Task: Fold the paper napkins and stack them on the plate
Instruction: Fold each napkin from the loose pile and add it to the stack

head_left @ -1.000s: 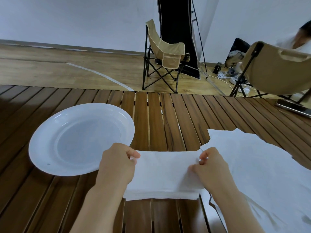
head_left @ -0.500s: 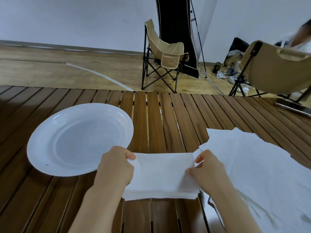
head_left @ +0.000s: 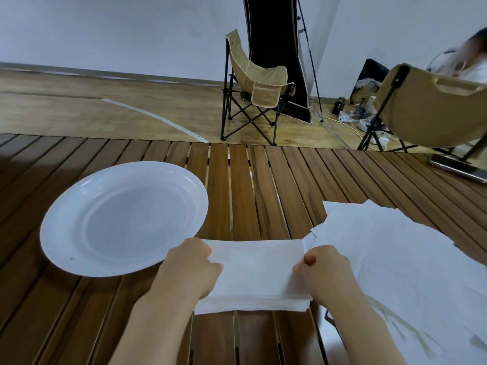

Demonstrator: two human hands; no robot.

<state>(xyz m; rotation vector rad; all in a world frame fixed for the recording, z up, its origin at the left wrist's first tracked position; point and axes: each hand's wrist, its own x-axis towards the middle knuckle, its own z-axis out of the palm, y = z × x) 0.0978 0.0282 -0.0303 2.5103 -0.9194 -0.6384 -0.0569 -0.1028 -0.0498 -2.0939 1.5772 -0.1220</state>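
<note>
Left hand (head_left: 193, 270) and right hand (head_left: 325, 272) pinch the folded napkin (head_left: 257, 275) with curled fingers, just right of the plate (head_left: 189, 204).

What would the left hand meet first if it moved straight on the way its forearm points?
Probably the rim of the white plate: the left hand, pinching the folded napkin, points up-table at its near right edge, though depth is unclear.

The left hand (head_left: 191, 268) covers the folded napkin's (head_left: 257, 275) left end and the plate's (head_left: 123, 218) nearest rim; the right hand (head_left: 328, 275) covers its right end. Right of the napkin, the unfolded napkin pile (head_left: 395, 259) runs off frame. The fingertips under the napkin are hidden.
</note>
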